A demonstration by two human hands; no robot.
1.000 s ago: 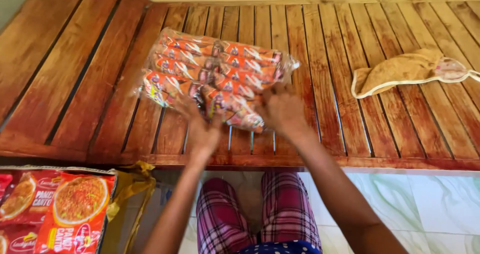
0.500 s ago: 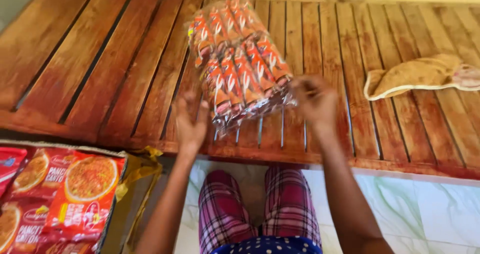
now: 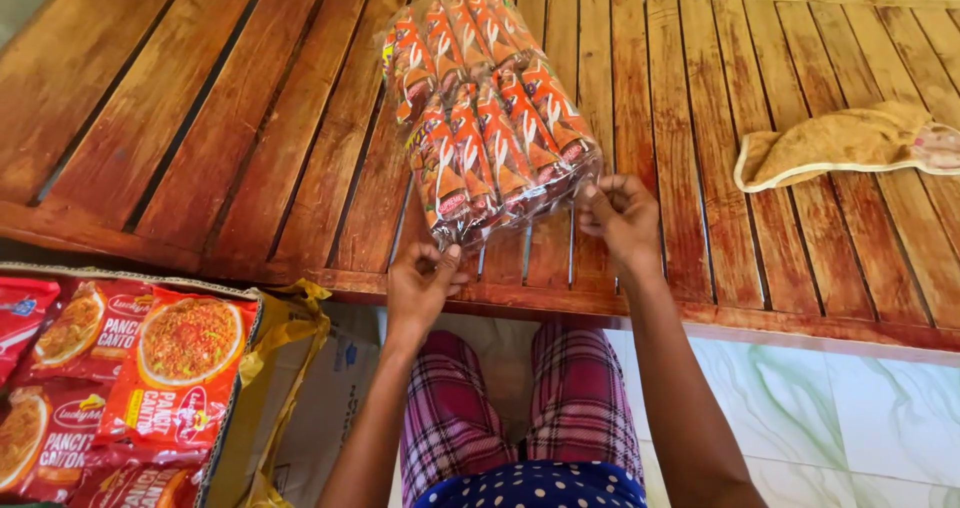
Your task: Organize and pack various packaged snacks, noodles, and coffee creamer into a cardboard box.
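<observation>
Pack: I see a clear plastic bundle of orange-red snack sachets (image 3: pixel 487 113) lying on the slatted reddish wooden bench (image 3: pixel 200 138).
Hands: left hand (image 3: pixel 422 286) and right hand (image 3: pixel 620 216) each pinch its near edge.
Around: tan cloth (image 3: pixel 840 143) lies right; cardboard box of red noodle packets (image 3: pixel 130 388) sits lower left.

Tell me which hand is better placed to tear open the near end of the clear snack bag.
Right, probably: the right hand pinches the clear bag corner, while the left hand only touches its edge.
</observation>
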